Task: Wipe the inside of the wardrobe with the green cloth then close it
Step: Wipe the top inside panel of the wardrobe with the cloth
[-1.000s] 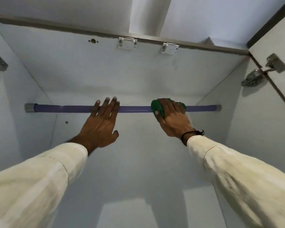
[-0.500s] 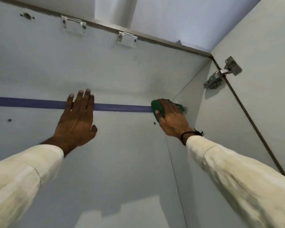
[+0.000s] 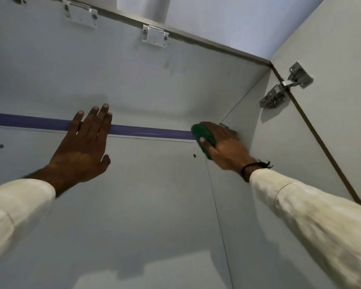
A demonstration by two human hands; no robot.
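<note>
I look up into a pale grey wardrobe. A purple hanging rod runs across it from left to right. My right hand is wrapped around the green cloth at the rod's right end, close to the right side wall. My left hand is spread flat, fingers apart, in front of the rod's middle part, holding nothing. The rod's right bracket is hidden behind the cloth and hand.
The open wardrobe door hangs at the right on a metal hinge. Two white brackets sit on the top panel near its front edge. Small holes dot the back panel.
The view has swung right and upward. My right hand with the cloth has slid along the rod to its right end by the side wall. My left hand keeps its place on the rod.
</note>
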